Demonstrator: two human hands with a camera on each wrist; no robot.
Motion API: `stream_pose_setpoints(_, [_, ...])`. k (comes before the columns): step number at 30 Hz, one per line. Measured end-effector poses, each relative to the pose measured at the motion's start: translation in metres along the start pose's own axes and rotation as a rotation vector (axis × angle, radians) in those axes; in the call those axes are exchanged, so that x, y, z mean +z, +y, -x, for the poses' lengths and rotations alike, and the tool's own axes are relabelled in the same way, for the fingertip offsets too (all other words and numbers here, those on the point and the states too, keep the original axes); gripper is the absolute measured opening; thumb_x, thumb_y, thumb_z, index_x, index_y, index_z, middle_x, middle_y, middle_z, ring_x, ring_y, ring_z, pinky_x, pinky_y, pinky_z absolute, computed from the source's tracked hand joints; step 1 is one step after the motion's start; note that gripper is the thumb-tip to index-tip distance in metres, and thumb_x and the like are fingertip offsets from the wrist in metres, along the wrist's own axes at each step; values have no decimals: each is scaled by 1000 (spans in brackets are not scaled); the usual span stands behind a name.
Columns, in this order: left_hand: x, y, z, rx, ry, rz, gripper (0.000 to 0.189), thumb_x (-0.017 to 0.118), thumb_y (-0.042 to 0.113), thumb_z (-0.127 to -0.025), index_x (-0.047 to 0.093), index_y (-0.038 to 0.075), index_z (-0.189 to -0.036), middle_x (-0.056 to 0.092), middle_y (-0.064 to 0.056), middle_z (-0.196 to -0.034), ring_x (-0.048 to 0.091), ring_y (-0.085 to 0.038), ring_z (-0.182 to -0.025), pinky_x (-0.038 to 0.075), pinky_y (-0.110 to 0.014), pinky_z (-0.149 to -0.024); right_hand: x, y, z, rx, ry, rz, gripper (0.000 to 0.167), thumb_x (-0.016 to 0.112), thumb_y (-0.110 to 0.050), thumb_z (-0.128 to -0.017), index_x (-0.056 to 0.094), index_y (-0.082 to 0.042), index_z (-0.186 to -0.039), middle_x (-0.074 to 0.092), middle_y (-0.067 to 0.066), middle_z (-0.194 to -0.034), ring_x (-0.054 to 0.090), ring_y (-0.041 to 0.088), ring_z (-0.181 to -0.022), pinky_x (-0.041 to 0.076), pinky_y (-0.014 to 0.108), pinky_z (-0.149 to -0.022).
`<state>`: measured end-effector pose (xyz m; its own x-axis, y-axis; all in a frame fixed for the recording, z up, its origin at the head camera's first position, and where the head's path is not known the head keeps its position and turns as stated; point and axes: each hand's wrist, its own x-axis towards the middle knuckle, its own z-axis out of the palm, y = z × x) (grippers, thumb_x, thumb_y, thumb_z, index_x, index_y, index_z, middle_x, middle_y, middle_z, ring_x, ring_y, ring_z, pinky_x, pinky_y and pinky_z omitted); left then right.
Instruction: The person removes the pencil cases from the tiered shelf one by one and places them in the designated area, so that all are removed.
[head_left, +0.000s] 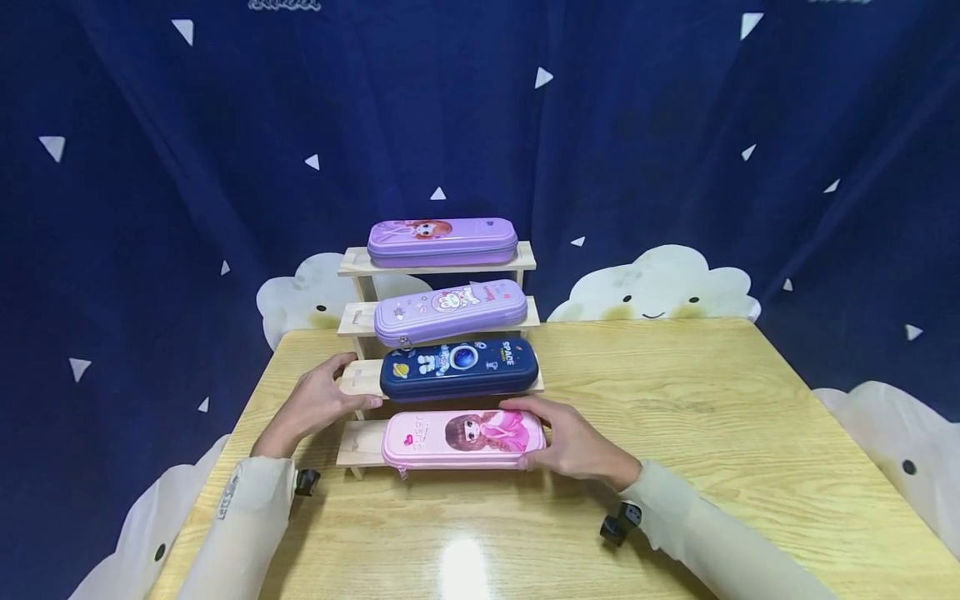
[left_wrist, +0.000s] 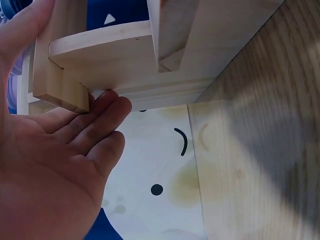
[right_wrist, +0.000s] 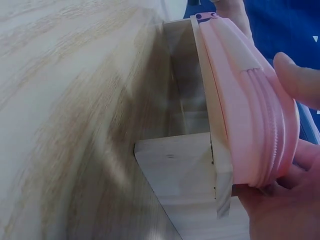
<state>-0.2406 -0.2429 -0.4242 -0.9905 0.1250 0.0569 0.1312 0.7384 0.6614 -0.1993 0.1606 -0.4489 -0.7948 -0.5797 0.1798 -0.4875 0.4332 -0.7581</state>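
A stepped wooden rack bears a pencil case on each step. My left hand grips the left end of the second step from the bottom, thumb in front and fingers behind; the left wrist view has that hand curled at the rack's wooden end. On the lowest step lies a pink pencil case with a girl picture. My right hand holds its right end between thumb and fingers. Seen from the right wrist, the pink case rests along the step's board, fingers round its end.
Above the pink case sit a dark blue space pencil case, a lilac one and a purple one. The rack stands on a wooden table. Behind hangs a dark blue curtain with clouds and white triangles.
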Motion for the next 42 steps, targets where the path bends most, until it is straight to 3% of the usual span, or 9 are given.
stream_pose_setpoints(10, [-1, 1, 0, -10, 0, -11, 89, 89, 48, -72, 51, 6, -142, 68, -16, -125, 60, -30, -109, 47, -52, -97, 8, 3, -4, -39, -32, 69, 88, 90, -22, -69, 50, -14, -147, 54, 12, -150, 50, 36, -139, 37, 60, -115])
stream_pose_setpoints(17, [-1, 2, 0, -15, 1, -16, 91, 88, 54, -69, 53, 9, -140, 70, -13, -119, 61, -26, -102, 46, -40, -89, 12, 5, -4, -20, 2, 63, 85, 90, -21, -68, 53, -18, -144, 57, 6, -147, 54, 30, -135, 39, 57, -114])
stream_pose_setpoints(21, [-1, 2, 0, -12, 3, -17, 89, 89, 53, -69, 54, 9, -139, 70, -12, -119, 61, -26, -101, 46, -39, -89, 13, 4, -5, 22, 10, 37, 80, 89, -25, -69, 55, -21, -141, 59, 3, -144, 56, 25, -132, 40, 56, -113])
stream_pose_setpoints(32, [1, 3, 0, -23, -9, 4, 93, 89, 50, -70, 51, 7, -143, 66, -16, -133, 60, -31, -114, 46, -52, -102, 13, 5, 0, 113, 29, -118, 76, 90, -25, -66, 59, -24, -136, 61, -2, -138, 58, 18, -120, 42, 40, -107])
stream_pose_setpoints(37, [2, 3, 0, -39, -13, 11, 93, 89, 47, -71, 49, 7, -145, 67, -16, -131, 62, -28, -109, 47, -46, -97, 8, 0, 5, 107, 51, -138, 74, 90, -26, -66, 61, -25, -134, 65, -3, -132, 61, 18, -115, 46, 32, -101])
stream_pose_setpoints(42, [0, 2, 0, -27, -6, -3, 93, 89, 49, -71, 50, 7, -145, 69, -14, -127, 62, -25, -104, 47, -39, -92, -1, -11, 13, 109, 49, -154, 75, 90, -23, -66, 61, -22, -136, 67, -3, -128, 62, 18, -112, 47, 31, -98])
